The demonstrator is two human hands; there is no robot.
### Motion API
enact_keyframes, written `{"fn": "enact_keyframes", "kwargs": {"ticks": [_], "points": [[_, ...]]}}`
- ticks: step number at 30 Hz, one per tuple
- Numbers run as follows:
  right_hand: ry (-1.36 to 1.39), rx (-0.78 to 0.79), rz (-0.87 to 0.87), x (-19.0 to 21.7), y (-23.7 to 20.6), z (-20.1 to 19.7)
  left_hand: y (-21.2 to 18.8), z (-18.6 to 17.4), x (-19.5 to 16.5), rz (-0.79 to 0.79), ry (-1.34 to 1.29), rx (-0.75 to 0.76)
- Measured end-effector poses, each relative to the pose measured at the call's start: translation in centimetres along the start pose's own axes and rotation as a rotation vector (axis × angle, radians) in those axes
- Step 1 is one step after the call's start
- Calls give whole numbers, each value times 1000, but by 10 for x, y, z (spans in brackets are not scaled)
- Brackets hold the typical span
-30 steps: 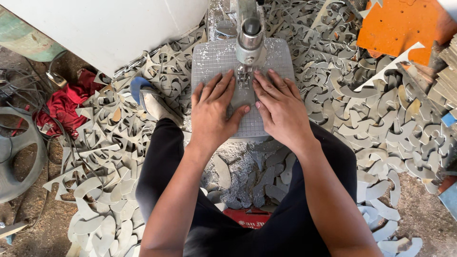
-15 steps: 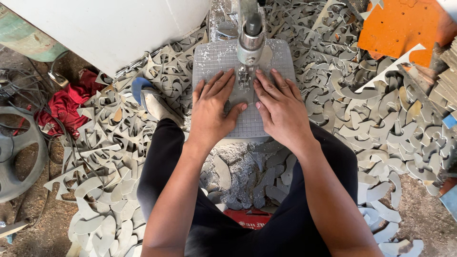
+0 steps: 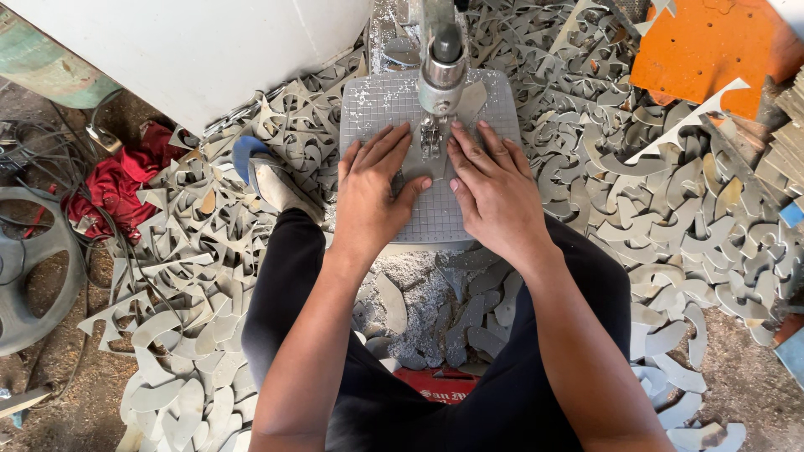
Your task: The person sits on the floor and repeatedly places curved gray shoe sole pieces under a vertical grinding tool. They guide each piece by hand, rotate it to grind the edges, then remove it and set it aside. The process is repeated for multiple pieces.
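My left hand and my right hand lie flat, palms down, on a thin grey sheet piece that rests on the small square grey machine table. The fingers of both hands point toward the blade and metal head of the cutting machine, which rises between them at the far side. The thumbs nearly meet below the blade. Most of the grey piece is hidden under my hands. I sit with black trouser legs on both sides of the table.
Grey curved offcuts cover the floor all around. A white board leans at top left, an orange board at top right. A red cloth, cables and a metal wheel lie at left. My sandalled foot rests among scraps.
Both hands have stayed flat on the table; they shifted the grey piece slightly around the blade.
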State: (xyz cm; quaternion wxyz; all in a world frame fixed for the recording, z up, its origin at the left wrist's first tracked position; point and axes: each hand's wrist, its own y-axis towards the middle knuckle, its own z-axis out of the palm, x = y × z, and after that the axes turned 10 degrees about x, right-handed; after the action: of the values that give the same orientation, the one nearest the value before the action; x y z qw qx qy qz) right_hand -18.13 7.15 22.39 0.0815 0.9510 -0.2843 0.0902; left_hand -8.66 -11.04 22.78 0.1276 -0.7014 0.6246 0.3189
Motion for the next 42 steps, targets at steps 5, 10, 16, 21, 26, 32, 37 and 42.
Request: {"fn": "enact_keyframes", "kwargs": {"ticks": [5,10,16,21,26,32,37,42], "points": [[-12,8,10,0,1,1,1,0,0,-10,-13,-16],[-12,7,9,-1,1,2,1,0,1,-8,-38,-32],[-3,10,15,0,1,2,3,0,3,-4,-66,-53],[-7,-2,6,0,1,1,4,-1,5,30,-57,-70],[-7,-5,12,1,2,1,6,-3,6,19,-69,-62],[-17,-16,5,2,2,1,9,-4,7,14,-86,-69],[-34,-27,15,2,3,3,10,-4,8,2,-82,-83],[-57,-25,30,0,4,7,13,-4,8,-14,-82,-84]]}}
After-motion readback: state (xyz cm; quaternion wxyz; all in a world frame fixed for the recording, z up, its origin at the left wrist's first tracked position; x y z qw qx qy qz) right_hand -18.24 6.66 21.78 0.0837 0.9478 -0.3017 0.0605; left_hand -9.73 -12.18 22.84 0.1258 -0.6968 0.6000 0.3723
